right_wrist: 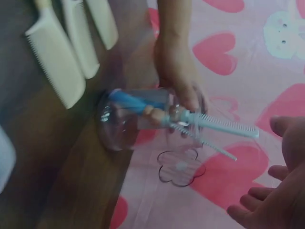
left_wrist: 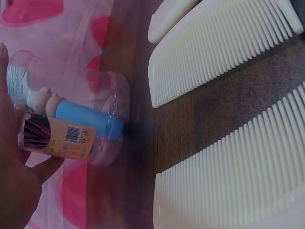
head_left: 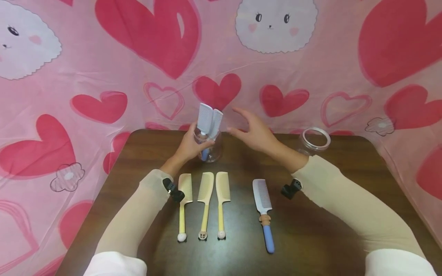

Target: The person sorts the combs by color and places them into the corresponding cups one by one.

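My left hand (head_left: 190,145) grips a clear plastic jar (left_wrist: 107,90) near its rim, at the back of the table. Two combs (right_wrist: 224,125) with blue handles stand in the jar, their pale toothed ends sticking out of the mouth. To the right of the jar, apart from it, my right hand (head_left: 254,132) holds nothing, its fingers spread. Nearer the front lie three cream combs (head_left: 206,188) with yellow handles in a row. A third blue-handled comb (head_left: 263,195) lies by itself to their right.
A second clear jar (head_left: 315,138) with a pale rim stands at the back right, partly behind the right forearm. The brown table (head_left: 310,237) ends at a pink heart-print cloth (head_left: 221,57) hanging behind it. The left jar carries a label (left_wrist: 62,136) with a barcode.
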A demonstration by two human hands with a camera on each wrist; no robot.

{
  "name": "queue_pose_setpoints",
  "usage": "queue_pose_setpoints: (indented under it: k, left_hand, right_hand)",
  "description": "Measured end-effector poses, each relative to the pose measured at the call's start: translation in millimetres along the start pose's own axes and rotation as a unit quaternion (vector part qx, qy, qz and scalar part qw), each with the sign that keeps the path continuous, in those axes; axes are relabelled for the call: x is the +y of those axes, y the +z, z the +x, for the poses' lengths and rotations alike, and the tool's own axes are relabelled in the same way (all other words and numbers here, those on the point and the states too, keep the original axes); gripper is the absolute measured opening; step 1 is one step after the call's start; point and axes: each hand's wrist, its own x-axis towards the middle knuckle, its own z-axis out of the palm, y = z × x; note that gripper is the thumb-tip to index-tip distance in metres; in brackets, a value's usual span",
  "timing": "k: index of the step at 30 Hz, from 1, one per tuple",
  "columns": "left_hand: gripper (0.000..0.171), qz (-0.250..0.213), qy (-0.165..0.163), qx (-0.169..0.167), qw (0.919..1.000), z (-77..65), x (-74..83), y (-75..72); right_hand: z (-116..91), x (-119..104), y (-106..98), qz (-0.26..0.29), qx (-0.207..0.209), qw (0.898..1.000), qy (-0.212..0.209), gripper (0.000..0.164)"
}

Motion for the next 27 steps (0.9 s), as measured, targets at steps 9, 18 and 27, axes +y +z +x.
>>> queue_pose_setpoints:
  k: [9, 18, 27]
  left_hand:
    - [0.094, -0.009, 0.000, -0.002, 1.0000, -0.5, -2.2, 0.2]
    - [0.093, -0.005, 0.003, -0.001, 1.0000, -0.6, 0.0, -0.1]
    - [0.093, 0.003, -0.009, -0.004, 0.9999, -1.6, 2.0, 0.4]
  right_hand:
    - [-56.4, 33.4, -9.1, -0.071, -0.058, 0.996, 0.014, 0.085]
    - [-106.4, 63.2, 2.2, -0.082, -0.079, 0.992, 0.051, 0.083]
    - [-138.8, 84.9, 28.7, -0.091, -0.087, 0.989, 0.082, 0.080]
